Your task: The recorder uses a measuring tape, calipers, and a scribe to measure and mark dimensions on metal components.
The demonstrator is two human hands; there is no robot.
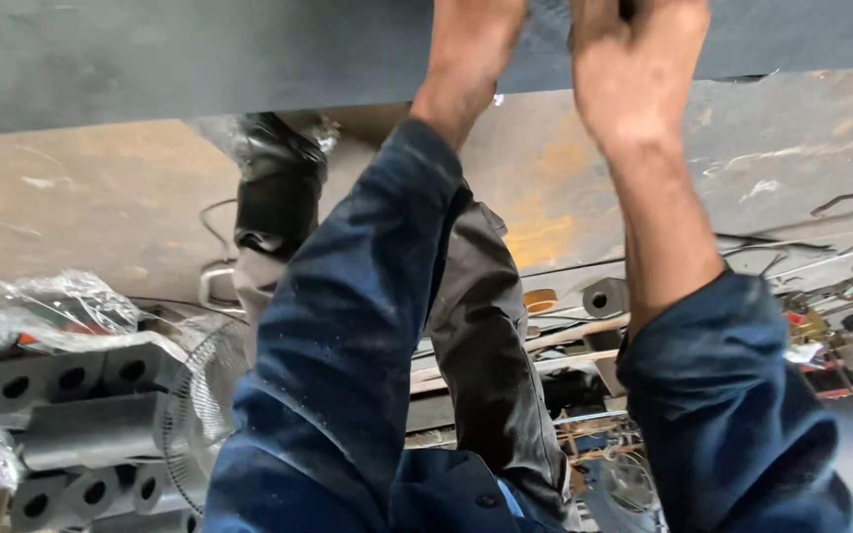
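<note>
We are in a metal workshop. A stained, rust-marked concrete floor (101,207) lies below us, strewn with bent wire scraps (841,204). Black foam tubes (71,380) are stacked at the lower left under crinkled plastic wrap (41,311), beside a wire-caged fan (204,405). Wooden slats (575,345) and small hardware (841,326) clutter the right.

Dark flat grey panel (199,49), overhead, horizontal

dusty dark-blue work sleeves (348,326), cuffs pushed back
</note>
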